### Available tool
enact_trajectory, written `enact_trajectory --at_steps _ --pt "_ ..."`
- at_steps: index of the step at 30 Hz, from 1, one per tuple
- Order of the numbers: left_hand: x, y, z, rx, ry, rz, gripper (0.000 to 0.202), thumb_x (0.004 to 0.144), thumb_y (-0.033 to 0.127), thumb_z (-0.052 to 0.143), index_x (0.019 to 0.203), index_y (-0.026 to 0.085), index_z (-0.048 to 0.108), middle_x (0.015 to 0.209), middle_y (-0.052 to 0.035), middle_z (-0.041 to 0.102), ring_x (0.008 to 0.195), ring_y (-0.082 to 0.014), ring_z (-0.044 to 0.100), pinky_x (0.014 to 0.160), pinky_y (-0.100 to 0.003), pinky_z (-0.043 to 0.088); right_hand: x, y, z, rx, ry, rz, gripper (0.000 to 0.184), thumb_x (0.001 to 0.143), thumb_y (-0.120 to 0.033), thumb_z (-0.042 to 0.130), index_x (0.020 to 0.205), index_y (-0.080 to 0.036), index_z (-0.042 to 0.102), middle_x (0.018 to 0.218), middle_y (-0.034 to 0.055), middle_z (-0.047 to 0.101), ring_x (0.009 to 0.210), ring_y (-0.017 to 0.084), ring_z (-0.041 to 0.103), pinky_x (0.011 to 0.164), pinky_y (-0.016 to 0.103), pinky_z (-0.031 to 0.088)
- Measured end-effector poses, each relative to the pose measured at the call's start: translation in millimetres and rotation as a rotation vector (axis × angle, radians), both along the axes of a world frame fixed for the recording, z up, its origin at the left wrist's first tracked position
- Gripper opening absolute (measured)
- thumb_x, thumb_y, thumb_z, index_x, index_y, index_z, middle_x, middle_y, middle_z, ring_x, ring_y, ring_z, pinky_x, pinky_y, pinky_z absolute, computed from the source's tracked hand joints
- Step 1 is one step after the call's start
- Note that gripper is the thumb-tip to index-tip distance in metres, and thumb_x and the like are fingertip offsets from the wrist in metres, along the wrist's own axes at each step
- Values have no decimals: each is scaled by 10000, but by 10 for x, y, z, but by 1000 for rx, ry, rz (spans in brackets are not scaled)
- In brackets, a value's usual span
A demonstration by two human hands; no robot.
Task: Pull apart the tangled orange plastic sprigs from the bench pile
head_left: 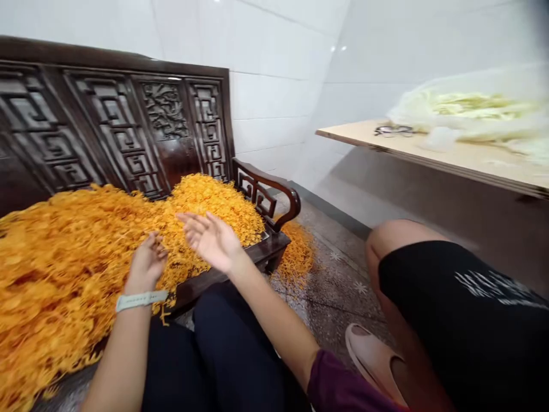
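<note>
Nearest to the camera are the person's dark trousers (214,349), so the person seems to sit directly in front of the bench, and a purple sleeve (338,389) shows on the right arm. The right hand (210,241) is wide open, palm up, with fingers spread, and it holds nothing that I can see. The left hand (146,264), with a pale wristband (141,300), is half curled just above the pile; the fingers hide the palm, so I cannot tell if it has some strands inside. Both hands are over a big heap of orange shreds (86,269), maybe flower petals, which covers the seat of a dark carved wooden bench (111,126), probably because the wide seat keeps them within reach of the sitting person. The left edge of the frame cuts this heap off. A smaller heap of orange shreds (297,253) lies on the speckled floor (330,286) beyond the armrest (274,186). At right, a bare knee (398,246), black shorts (454,309) and a pink slipper (373,360) belong to another person, mostly cut off. Further, at upper right, a wooden table (429,157) carries blurred glasses (393,130) and a plastic bag (467,109) with pale yellow contents, hard to make out, before a white tiled wall (270,97).
</note>
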State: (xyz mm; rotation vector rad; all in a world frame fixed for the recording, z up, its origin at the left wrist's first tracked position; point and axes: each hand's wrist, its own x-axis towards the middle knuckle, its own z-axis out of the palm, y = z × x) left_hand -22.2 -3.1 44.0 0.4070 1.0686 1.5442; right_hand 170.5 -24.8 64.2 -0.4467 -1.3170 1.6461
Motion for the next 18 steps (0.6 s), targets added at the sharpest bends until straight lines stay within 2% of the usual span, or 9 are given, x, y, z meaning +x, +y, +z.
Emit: enact_trajectory --at_steps 2,4,6,7,9,11,14,16,18 --pt "15 6 -15 13 -27 44 210 1027 89 483 871 136 615 657 30 553 422 -42 394 366 -134 312 -130 70 3 -308 224 -132 360 994 -489 459 1096 -200 648 907 50 686 698 128 582 614 235 510" --pt "17 1 -42 25 -32 67 188 1034 111 513 890 120 634 683 21 572 442 -43 435 381 -139 337 -153 39 -63 -505 375 -195 188 905 -315 623 1011 -173 684 786 3 615 610 94 491 567 202 450" --pt "30 -15 -57 34 -38 78 167 1036 135 547 909 113 654 709 7 599 481 -49 490 410 -140 371 -119 -51 -179 -486 381 -234 168 839 -262 709 975 -163 717 735 -20 568 587 83 450 540 197 400" --pt "43 -26 -60 43 -45 72 163 1038 148 557 916 114 660 717 0 610 499 -54 514 426 -142 387 -96 -97 -244 -446 346 -296 168 820 -267 735 954 -164 726 730 -22 564 592 81 448 540 196 384" --pt "77 -44 -62 86 -70 40 159 1041 169 569 922 121 662 722 -10 623 517 -65 544 451 -149 410 -59 -164 -367 -354 224 -466 191 809 -304 763 954 -182 737 788 -15 603 647 84 491 578 194 391" --pt "122 -59 -64 135 -84 -11 144 1040 181 582 927 130 656 717 -16 631 529 -78 573 468 -159 430 -40 -189 -456 -278 67 -524 244 822 -380 769 992 -207 744 903 1 660 741 97 553 645 202 425" --pt "216 -75 -66 174 -46 -67 94 1027 172 607 946 140 642 742 -27 662 604 -101 645 521 -167 484 -35 -203 -505 -248 -78 -333 394 870 -582 709 1011 -216 752 995 39 704 856 146 611 718 241 473" --pt "289 -83 -66 192 -5 -74 85 1032 163 597 954 142 627 767 -37 684 638 -110 671 556 -175 511 -35 -235 -503 -262 -69 -186 525 902 -710 607 987 -212 749 976 63 714 883 175 629 738 269 493" --pt "351 -86 -66 199 20 -49 104 1045 157 571 950 143 608 785 -53 702 648 -113 685 578 -180 523 -36 -282 -505 -267 -15 -105 646 915 -805 492 987 -215 745 977 78 715 882 189 636 740 290 502"
